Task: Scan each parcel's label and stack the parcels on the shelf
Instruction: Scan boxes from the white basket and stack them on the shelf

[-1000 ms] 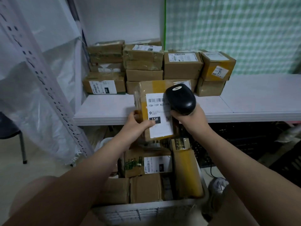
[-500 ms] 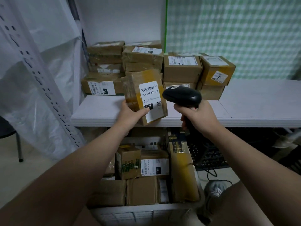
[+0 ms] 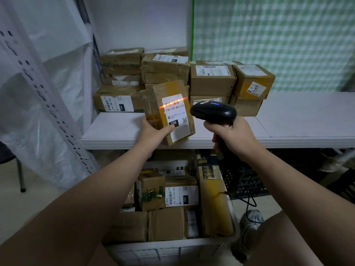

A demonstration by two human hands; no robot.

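Two hands up at the shelf [image 3: 288,120] edge. Left hand [image 3: 153,133] wraps the lower corner of a tilted cardboard parcel [image 3: 167,112], thumb on its white label [image 3: 175,117] — parcel held over the front edge of the shelf, label facing the camera. Right hand [image 3: 230,135] is closed around the grip of a black scanner [image 3: 213,112], blue light lit on top, just beside the parcel; red scan line [image 3: 172,102] crosses the barcode. Stacked parcels [image 3: 211,79] sit behind on the shelf — more parcels fill a white crate [image 3: 163,250] below.

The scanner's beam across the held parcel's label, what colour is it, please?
Orange-red beam, seen in the head view.
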